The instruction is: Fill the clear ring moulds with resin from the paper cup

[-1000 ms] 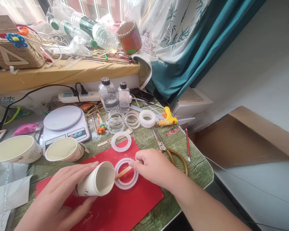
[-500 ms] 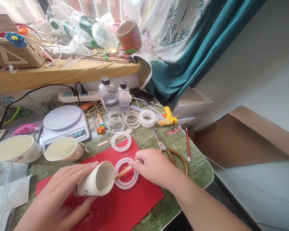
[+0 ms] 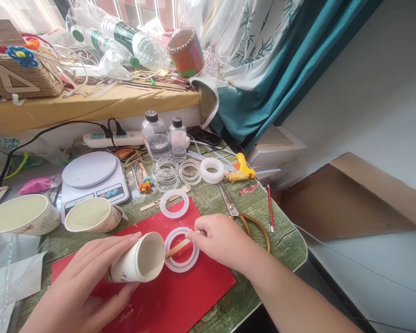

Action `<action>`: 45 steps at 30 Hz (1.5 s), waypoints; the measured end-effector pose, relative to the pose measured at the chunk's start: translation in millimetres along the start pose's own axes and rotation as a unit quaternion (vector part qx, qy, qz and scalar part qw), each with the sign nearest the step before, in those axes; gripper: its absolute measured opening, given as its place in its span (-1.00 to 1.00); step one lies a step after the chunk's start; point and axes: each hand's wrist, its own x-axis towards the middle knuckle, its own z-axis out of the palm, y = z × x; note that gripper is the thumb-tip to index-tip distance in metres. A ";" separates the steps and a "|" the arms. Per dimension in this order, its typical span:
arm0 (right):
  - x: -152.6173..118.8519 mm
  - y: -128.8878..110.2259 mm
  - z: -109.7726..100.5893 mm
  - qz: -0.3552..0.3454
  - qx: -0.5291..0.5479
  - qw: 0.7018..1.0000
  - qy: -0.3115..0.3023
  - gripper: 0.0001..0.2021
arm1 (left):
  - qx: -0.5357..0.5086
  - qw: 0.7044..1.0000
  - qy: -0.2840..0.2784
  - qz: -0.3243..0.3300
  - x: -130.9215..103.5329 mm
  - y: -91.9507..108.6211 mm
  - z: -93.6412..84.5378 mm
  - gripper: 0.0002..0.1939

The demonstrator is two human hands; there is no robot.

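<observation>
I find the left hand [image 3: 86,277] clasped round a tipped paper cup [image 3: 128,267] and the right hand [image 3: 219,240] pinching a flat wooden stick [image 3: 178,248] over the near ring mould [image 3: 182,267] on red sheet [image 3: 208,296], apparently a guided pour, the next move calling for steady tilt.

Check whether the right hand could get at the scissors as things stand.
Probably yes: the scissors lie just beyond the right hand, partly hidden by it, and nothing seems to block the way. But it is holding a wooden stick, so it would likely have to release that first.
</observation>
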 end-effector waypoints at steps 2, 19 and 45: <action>-0.1 0.2 0.3 -0.001 -0.001 1.000 0.002 -0.48 | -0.001 1.000 0.003 0.000 0.5 0.6 -0.3 -0.54; 1.2 0.3 0.8 0.004 0.004 1.000 -0.003 -0.47 | 0.001 1.000 0.004 0.004 0.4 1.3 0.5 -0.56; 1.1 2.1 1.5 0.002 0.010 1.000 -0.001 -0.49 | -0.001 1.000 0.011 0.009 3.6 3.9 -1.7 -0.58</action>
